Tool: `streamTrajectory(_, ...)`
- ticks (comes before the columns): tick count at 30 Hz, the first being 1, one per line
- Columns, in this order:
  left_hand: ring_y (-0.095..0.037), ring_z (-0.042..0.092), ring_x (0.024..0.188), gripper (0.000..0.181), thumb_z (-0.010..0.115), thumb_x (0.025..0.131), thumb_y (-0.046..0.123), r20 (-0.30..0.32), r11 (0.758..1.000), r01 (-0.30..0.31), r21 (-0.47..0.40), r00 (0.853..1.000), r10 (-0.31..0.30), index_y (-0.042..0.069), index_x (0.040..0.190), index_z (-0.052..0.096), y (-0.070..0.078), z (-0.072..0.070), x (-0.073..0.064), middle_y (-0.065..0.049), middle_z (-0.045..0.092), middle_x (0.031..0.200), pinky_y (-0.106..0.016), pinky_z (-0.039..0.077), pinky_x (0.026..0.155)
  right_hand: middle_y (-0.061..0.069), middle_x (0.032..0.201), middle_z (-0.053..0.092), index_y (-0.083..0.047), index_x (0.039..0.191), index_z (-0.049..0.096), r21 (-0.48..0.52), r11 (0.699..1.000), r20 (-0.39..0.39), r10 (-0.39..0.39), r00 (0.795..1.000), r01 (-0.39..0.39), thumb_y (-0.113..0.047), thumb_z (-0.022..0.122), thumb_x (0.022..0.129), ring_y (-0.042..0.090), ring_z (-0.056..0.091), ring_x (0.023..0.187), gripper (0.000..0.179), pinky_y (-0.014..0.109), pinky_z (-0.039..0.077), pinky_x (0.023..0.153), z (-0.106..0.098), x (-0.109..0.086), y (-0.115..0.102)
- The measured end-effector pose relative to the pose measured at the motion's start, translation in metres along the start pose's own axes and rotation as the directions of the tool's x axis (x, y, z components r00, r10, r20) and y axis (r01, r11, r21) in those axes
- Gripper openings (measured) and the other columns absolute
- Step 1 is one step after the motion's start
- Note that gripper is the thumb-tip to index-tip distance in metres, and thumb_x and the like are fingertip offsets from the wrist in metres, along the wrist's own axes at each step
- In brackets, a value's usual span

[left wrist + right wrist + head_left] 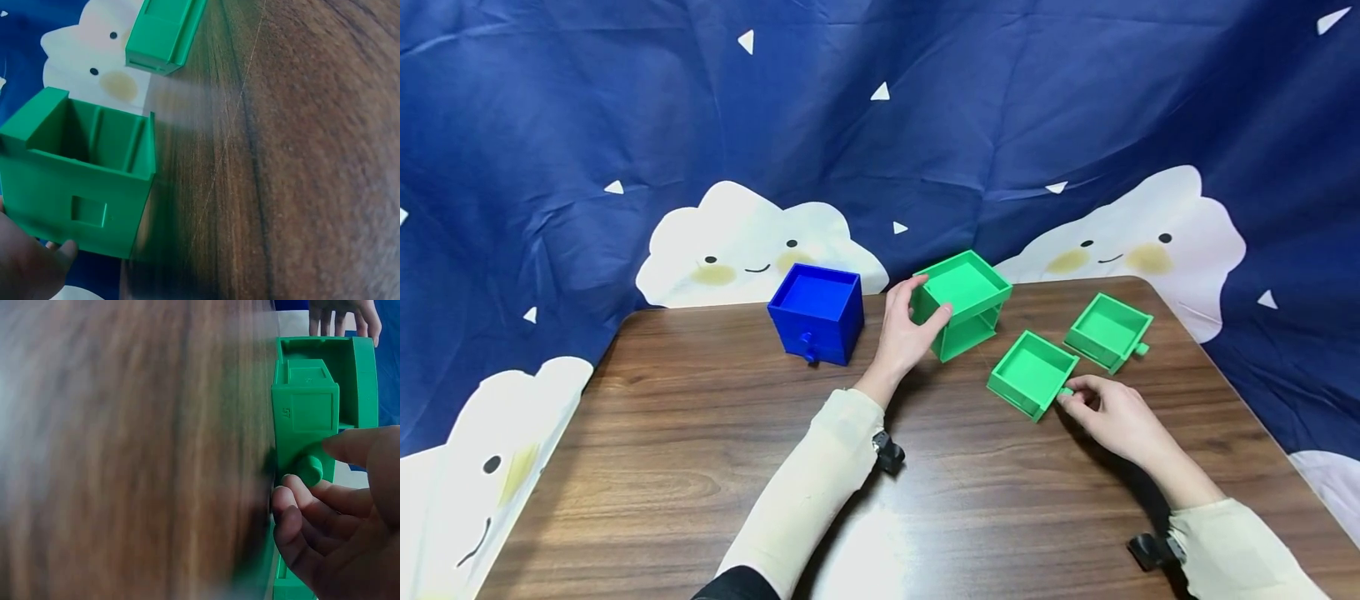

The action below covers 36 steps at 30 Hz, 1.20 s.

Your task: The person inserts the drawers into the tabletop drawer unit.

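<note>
The empty green plastic drawer housing (964, 304) was steadied by the left hand (904, 329), fingers wrapped around its near corner. The round knob of a square green plastic drawer (1032, 372) on the wooden counter (700, 442) was pinched by the right hand (1114, 414), presumably for steering.

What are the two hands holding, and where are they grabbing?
The left hand grips the empty green drawer frame by its side wall. The right hand pinches the small knob on the nearer green drawer.
</note>
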State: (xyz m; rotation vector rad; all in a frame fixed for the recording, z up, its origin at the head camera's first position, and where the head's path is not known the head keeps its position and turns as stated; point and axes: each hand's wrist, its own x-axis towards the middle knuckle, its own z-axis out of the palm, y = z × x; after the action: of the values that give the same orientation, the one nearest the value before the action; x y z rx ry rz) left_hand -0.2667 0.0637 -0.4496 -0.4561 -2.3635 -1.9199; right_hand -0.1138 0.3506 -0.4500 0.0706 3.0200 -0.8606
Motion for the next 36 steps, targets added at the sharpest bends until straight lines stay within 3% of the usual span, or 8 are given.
streamTrajectory(5, -0.030, 0.046, 0.150, 0.062, 0.074, 0.100, 0.032, 0.022, 0.999, 0.023, -0.023, 0.999, -0.023, 0.016, 0.156, 0.053, -0.002, -0.001, -0.001, -0.015, 0.040, 0.164, -0.052, 0.043, 0.126, 0.006, 0.091, 0.071, 0.006, 0.121, 0.072, -0.013, 1.000, 0.007, 0.002, 1.000, -0.002, -0.031, 0.066, 0.106, 0.013, 0.056, 0.075, 0.040, 0.031, 0.047, 0.071, 0.003, 0.002, 0.000)
streamTrajectory(12, -0.031, 0.043, 0.153, 0.062, 0.073, 0.101, 0.031, 0.027, 0.999, 0.046, -0.019, 0.999, -0.045, 0.019, 0.157, 0.051, -0.005, -0.004, -0.005, -0.014, 0.037, 0.165, -0.054, 0.040, 0.128, 0.004, 0.087, 0.070, 0.000, 0.106, 0.074, 0.007, 1.000, 0.037, -0.008, 0.999, 0.008, -0.025, 0.069, 0.104, 0.014, 0.056, 0.073, 0.025, 0.031, 0.046, 0.068, 0.007, 0.005, -0.004)
streamTrajectory(19, -0.032, 0.041, 0.154, 0.063, 0.073, 0.101, 0.032, 0.043, 0.999, 0.032, -0.031, 0.999, -0.031, 0.017, 0.158, 0.049, -0.004, -0.001, -0.002, -0.015, 0.036, 0.165, -0.056, 0.038, 0.129, -0.001, 0.075, 0.075, -0.005, 0.093, 0.072, 0.130, 0.990, 0.076, 0.044, 0.996, -0.054, -0.020, 0.073, 0.098, 0.013, 0.070, 0.067, 0.016, 0.025, 0.051, 0.063, 0.003, 0.004, -0.011)
streamTrajectory(24, -0.032, 0.042, 0.153, 0.063, 0.073, 0.101, 0.032, 0.051, 0.999, 0.035, -0.038, 0.998, -0.033, 0.017, 0.157, 0.050, -0.003, 0.001, -0.001, -0.016, 0.036, 0.164, -0.055, 0.039, 0.129, 0.004, 0.082, 0.079, -0.002, 0.093, 0.073, 0.216, 0.974, 0.071, 0.053, 0.996, -0.067, -0.016, 0.075, 0.098, 0.013, 0.076, 0.072, 0.015, 0.024, 0.058, 0.063, 0.001, 0.004, -0.016)
streamTrajectory(36, -0.032, 0.042, 0.152, 0.063, 0.074, 0.101, 0.031, 0.055, 0.999, 0.033, -0.034, 0.998, -0.031, 0.016, 0.157, 0.050, -0.001, -0.002, -0.001, -0.016, 0.037, 0.163, -0.053, 0.039, 0.128, 0.008, 0.081, 0.081, 0.001, 0.093, 0.076, 0.294, 0.954, 0.016, 0.065, 0.998, -0.066, -0.012, 0.075, 0.097, 0.008, 0.077, 0.072, 0.014, 0.023, 0.059, 0.062, 0.007, 0.006, -0.026)
